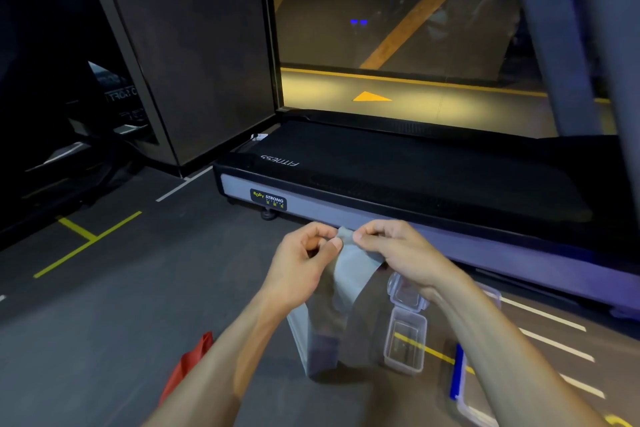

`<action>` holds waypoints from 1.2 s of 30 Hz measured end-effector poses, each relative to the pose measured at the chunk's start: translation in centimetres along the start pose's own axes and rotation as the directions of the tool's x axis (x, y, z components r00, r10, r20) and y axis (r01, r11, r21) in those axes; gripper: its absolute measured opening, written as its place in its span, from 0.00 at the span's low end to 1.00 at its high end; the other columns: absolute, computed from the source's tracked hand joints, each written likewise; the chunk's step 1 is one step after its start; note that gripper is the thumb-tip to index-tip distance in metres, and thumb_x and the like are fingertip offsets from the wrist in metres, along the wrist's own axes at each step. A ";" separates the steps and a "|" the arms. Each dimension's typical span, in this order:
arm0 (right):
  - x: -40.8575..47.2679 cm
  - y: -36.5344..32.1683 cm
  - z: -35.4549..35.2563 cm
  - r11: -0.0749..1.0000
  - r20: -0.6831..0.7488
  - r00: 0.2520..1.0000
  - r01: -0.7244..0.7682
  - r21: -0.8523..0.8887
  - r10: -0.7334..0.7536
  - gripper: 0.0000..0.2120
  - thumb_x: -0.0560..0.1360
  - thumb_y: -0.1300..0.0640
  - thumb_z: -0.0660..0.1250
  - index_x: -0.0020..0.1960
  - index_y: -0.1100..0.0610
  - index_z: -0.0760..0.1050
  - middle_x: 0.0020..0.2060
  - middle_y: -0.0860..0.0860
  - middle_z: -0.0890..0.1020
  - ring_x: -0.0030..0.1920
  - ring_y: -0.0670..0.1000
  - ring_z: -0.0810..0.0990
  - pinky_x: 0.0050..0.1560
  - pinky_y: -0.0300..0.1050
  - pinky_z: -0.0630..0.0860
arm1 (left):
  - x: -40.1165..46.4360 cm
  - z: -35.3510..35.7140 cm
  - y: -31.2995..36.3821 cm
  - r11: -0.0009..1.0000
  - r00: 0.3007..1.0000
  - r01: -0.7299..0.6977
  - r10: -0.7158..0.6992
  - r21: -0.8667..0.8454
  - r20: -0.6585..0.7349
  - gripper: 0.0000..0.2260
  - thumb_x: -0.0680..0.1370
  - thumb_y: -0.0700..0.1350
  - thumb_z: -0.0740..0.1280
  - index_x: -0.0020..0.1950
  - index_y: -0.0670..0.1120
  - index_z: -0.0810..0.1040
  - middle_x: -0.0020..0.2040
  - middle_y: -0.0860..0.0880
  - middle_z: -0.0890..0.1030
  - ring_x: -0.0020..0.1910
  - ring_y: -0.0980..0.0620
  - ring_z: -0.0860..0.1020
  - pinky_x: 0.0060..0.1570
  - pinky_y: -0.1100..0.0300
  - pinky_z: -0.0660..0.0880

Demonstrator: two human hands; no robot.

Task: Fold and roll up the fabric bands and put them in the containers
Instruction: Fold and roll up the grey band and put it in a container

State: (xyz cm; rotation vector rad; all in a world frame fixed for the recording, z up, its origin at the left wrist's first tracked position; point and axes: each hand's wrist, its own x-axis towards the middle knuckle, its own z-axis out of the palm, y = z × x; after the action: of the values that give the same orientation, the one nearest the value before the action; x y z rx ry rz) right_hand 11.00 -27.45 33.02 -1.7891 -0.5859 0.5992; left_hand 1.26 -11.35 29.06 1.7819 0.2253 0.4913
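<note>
Above a clear rectangular plastic container on the floor, left hand and right hand pinch a hanging grey fabric band's top edge, apparently starting its roll.

Your left hand and right hand cover the grey band's top edge. At five o'clock your right forearm hides part of the clear container; the blue-lidded box runs off the bottom. At seven o'clock, the red band sits half behind your left arm.
</note>
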 end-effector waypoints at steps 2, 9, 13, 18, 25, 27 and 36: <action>0.1 0.1 0.1 1.000 -0.004 1.000 -0.004 -0.004 0.004 0.08 0.80 0.51 0.70 0.47 0.54 0.83 0.36 0.48 0.79 0.40 0.48 0.75 0.44 0.45 0.70 | -0.2 0.0 0.2 1.000 1.000 -0.009 0.009 0.005 0.002 0.03 0.82 0.40 0.69 0.50 0.43 0.82 0.31 0.52 0.75 0.28 0.61 0.68 0.31 0.69 0.65; -0.1 -0.3 0.3 0.998 0.005 0.999 -0.035 0.054 0.035 0.10 0.82 0.52 0.68 0.46 0.56 0.82 0.33 0.46 0.78 0.36 0.44 0.75 0.39 0.39 0.69 | -0.5 -0.4 0.4 1.000 1.000 -0.013 0.013 -0.028 0.004 0.04 0.82 0.41 0.69 0.50 0.45 0.84 0.43 0.43 0.86 0.42 0.50 0.83 0.47 0.50 0.78; -0.2 -0.7 0.6 0.986 0.064 0.997 -0.052 0.158 0.043 0.10 0.82 0.54 0.66 0.46 0.58 0.81 0.35 0.51 0.77 0.34 0.46 0.73 0.33 0.39 0.67 | -0.4 -0.5 0.6 0.998 1.000 0.011 -0.012 -0.064 -0.013 0.04 0.81 0.40 0.69 0.49 0.42 0.84 0.44 0.38 0.85 0.42 0.49 0.82 0.48 0.49 0.77; -0.1 -0.8 0.7 0.970 0.142 0.990 -0.055 0.237 0.021 0.11 0.83 0.56 0.66 0.43 0.57 0.80 0.30 0.47 0.78 0.31 0.44 0.76 0.32 0.36 0.69 | -0.5 -0.8 0.8 0.992 0.999 0.030 -0.032 -0.120 -0.016 0.04 0.81 0.40 0.69 0.53 0.42 0.83 0.42 0.37 0.84 0.41 0.46 0.82 0.50 0.50 0.77; -0.4 -0.6 0.5 0.990 0.199 0.980 -0.003 0.138 -0.025 0.14 0.84 0.53 0.63 0.47 0.62 0.80 0.31 0.51 0.76 0.32 0.46 0.71 0.33 0.37 0.68 | -0.9 -1.3 0.9 0.979 0.995 0.029 -0.008 -0.203 0.102 0.09 0.82 0.43 0.68 0.62 0.47 0.83 0.49 0.37 0.85 0.49 0.47 0.83 0.54 0.51 0.78; -0.4 -0.3 0.3 0.996 0.205 0.978 0.024 0.080 -0.040 0.18 0.84 0.51 0.63 0.47 0.64 0.80 0.35 0.55 0.75 0.35 0.50 0.71 0.36 0.40 0.68 | -1.0 -1.3 1.1 0.978 0.995 0.032 -0.012 -0.205 0.101 0.08 0.82 0.42 0.68 0.59 0.45 0.84 0.51 0.38 0.86 0.51 0.45 0.84 0.56 0.47 0.79; -0.3 0.4 -0.4 0.966 0.150 0.966 0.230 -0.114 -0.212 0.08 0.78 0.48 0.72 0.51 0.51 0.86 0.45 0.56 0.86 0.45 0.54 0.82 0.52 0.57 0.77 | -0.9 -0.6 1.2 0.990 0.998 0.010 0.000 -0.140 0.066 0.07 0.82 0.39 0.68 0.57 0.40 0.83 0.42 0.44 0.87 0.43 0.52 0.84 0.46 0.60 0.78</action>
State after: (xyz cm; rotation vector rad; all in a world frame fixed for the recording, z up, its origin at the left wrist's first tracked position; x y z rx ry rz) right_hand 11.09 -27.99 32.79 -1.7820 -0.9258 0.5415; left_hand 0.08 -11.54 30.10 1.6569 0.1456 0.4337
